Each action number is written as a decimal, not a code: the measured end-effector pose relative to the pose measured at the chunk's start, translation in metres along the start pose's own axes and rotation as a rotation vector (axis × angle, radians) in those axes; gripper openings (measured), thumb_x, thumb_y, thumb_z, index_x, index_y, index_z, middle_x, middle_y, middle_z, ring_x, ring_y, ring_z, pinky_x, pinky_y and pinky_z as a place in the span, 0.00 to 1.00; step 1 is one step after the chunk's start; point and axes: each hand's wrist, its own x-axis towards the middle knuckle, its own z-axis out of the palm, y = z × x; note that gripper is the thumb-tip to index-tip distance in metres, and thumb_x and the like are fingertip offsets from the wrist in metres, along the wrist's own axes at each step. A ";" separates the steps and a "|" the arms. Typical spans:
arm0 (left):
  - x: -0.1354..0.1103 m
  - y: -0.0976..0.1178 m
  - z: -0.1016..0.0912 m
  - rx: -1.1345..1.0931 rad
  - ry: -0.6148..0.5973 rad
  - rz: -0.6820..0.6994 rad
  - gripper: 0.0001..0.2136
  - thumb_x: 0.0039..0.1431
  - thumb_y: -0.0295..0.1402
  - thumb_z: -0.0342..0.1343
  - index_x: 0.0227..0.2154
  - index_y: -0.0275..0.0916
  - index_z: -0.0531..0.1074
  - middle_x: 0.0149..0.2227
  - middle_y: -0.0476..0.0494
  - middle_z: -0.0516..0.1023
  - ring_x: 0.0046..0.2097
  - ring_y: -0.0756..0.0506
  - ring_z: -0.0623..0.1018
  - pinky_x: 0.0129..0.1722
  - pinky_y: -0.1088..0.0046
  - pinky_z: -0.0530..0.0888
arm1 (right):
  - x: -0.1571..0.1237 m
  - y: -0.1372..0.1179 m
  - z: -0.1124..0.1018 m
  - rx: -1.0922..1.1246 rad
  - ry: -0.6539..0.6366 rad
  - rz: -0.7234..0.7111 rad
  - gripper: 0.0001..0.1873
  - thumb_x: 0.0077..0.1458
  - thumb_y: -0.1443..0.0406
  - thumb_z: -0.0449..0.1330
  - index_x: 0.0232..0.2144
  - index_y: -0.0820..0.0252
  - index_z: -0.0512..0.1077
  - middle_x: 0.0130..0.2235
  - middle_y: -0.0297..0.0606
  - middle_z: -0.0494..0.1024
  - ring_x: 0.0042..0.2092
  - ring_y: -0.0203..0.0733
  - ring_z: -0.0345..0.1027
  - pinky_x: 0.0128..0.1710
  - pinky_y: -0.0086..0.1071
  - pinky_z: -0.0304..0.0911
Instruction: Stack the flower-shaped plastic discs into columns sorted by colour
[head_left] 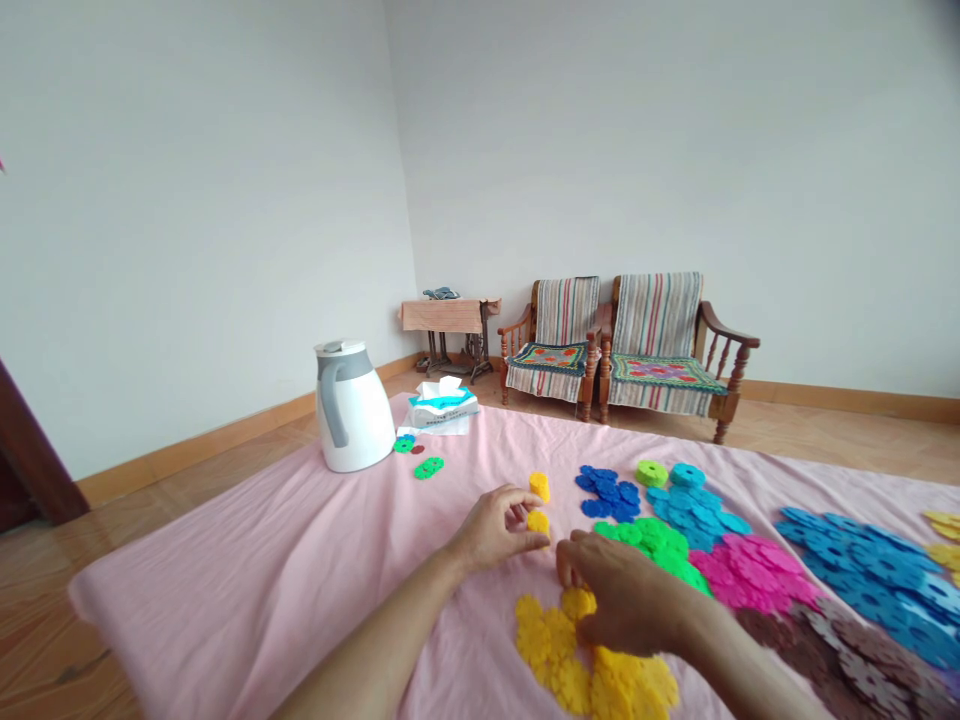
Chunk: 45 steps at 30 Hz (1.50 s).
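My left hand (499, 525) curls its thumb and fingers around a short stack of yellow snowflake discs (538, 522) standing on the pink cloth. Just behind it stands a second yellow stack (539, 486). My right hand (626, 590) reaches over the loose yellow pile (551, 645), its fingers closed on some yellow discs (577, 603) at the pile's far side. Part of what it grips is hidden beneath the palm. Beyond this hand lie green discs (656, 545) and dark blue discs (609, 495).
On the cloth-covered table (247, 580) stand a white jug (356, 415) and a tissue box (442, 405). Pink discs (754, 570), brown discs (862, 650) and blue discs (862, 560) spread to the right. A few green discs (429, 468) lie near the jug. Two wooden armchairs (660, 345) stand behind.
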 end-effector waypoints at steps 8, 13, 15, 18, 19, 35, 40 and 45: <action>0.000 -0.004 0.003 -0.039 -0.017 0.011 0.19 0.46 0.41 0.64 0.40 0.37 0.74 0.37 0.45 0.74 0.34 0.49 0.71 0.33 0.77 0.67 | 0.003 0.001 0.003 0.024 0.044 -0.008 0.16 0.36 0.72 0.54 0.32 0.58 0.70 0.38 0.38 0.73 0.41 0.42 0.65 0.40 0.33 0.55; 0.000 -0.007 0.004 -0.064 -0.022 -0.008 0.18 0.47 0.41 0.63 0.39 0.37 0.75 0.36 0.45 0.74 0.34 0.48 0.72 0.33 0.77 0.67 | 0.006 0.008 0.005 0.067 0.122 -0.019 0.14 0.37 0.71 0.54 0.31 0.58 0.69 0.36 0.37 0.73 0.38 0.41 0.65 0.38 0.33 0.56; 0.001 -0.008 0.004 -0.081 -0.026 -0.012 0.19 0.47 0.42 0.62 0.39 0.36 0.75 0.35 0.45 0.74 0.34 0.48 0.72 0.32 0.77 0.66 | 0.011 0.013 0.008 0.123 0.221 -0.049 0.14 0.37 0.73 0.54 0.31 0.59 0.69 0.34 0.37 0.72 0.36 0.39 0.65 0.35 0.31 0.57; 0.002 -0.010 0.003 -0.094 -0.023 -0.011 0.20 0.46 0.44 0.63 0.38 0.35 0.75 0.34 0.45 0.74 0.33 0.49 0.71 0.31 0.77 0.66 | 0.023 0.016 0.014 0.224 0.455 -0.067 0.10 0.39 0.72 0.54 0.29 0.59 0.67 0.31 0.35 0.70 0.33 0.38 0.64 0.34 0.31 0.58; 0.002 -0.010 0.004 -0.097 -0.019 -0.011 0.20 0.46 0.44 0.63 0.38 0.35 0.76 0.34 0.45 0.74 0.32 0.49 0.71 0.31 0.77 0.66 | 0.028 0.016 0.016 0.246 0.511 -0.053 0.09 0.41 0.72 0.54 0.29 0.59 0.67 0.30 0.35 0.70 0.33 0.38 0.64 0.34 0.31 0.58; 0.001 -0.004 0.004 -0.179 -0.015 -0.035 0.18 0.44 0.41 0.64 0.37 0.35 0.76 0.31 0.46 0.75 0.30 0.50 0.70 0.28 0.79 0.65 | 0.039 0.011 0.018 0.254 0.524 0.054 0.07 0.50 0.70 0.49 0.29 0.60 0.66 0.30 0.36 0.74 0.32 0.35 0.67 0.31 0.28 0.57; 0.001 -0.007 0.005 -0.162 -0.013 -0.043 0.17 0.44 0.38 0.64 0.36 0.35 0.76 0.32 0.46 0.75 0.31 0.50 0.71 0.29 0.79 0.65 | 0.018 0.019 0.004 0.129 0.253 0.021 0.05 0.41 0.72 0.54 0.23 0.59 0.68 0.27 0.35 0.74 0.31 0.38 0.66 0.29 0.29 0.52; 0.001 -0.008 0.006 -0.135 -0.006 -0.062 0.15 0.44 0.33 0.64 0.37 0.35 0.76 0.33 0.46 0.76 0.32 0.49 0.72 0.31 0.78 0.67 | 0.004 0.015 0.002 0.035 0.033 0.014 0.14 0.32 0.70 0.60 0.28 0.60 0.71 0.34 0.40 0.74 0.37 0.46 0.66 0.34 0.34 0.53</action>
